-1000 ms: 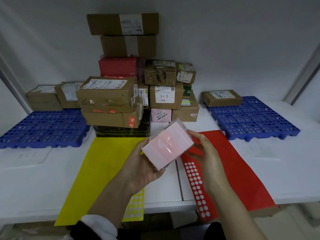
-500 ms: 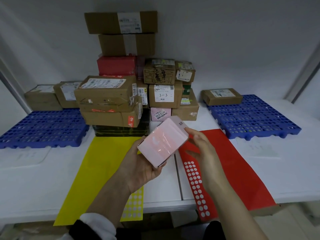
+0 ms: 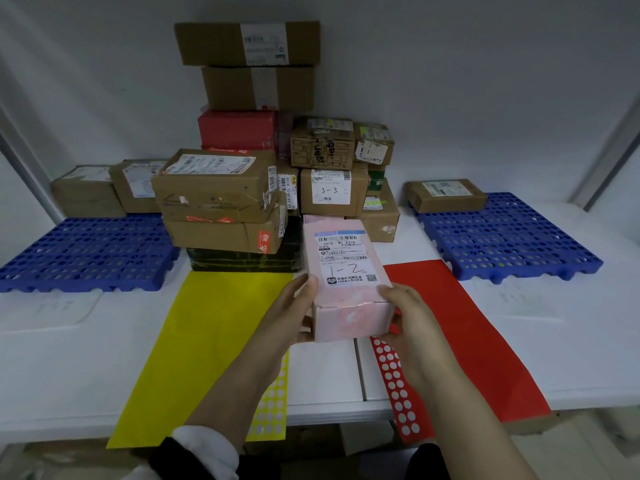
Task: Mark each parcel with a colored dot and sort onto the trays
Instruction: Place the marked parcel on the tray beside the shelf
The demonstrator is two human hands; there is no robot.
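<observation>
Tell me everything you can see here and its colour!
white table: one, white, under everything
blue perforated plastic trays: two, blue, table's left and right
brown cardboard boxes: many, brown, piled centre back; two at left tray's back edge, one on right tray's corner
red box: one, red, in the pile
yellow paper sheet: one, yellow, front, left of centre
red paper sheet: one, red, front, right of centre
strips of round dots: two, yellow and red, along the sheets' inner edges
pink cardboard parcel marked 1-2: one, pink, held above the table
left-hand grip: one, holds parcel's left side
right-hand grip: one, holds parcel's right side
</observation>
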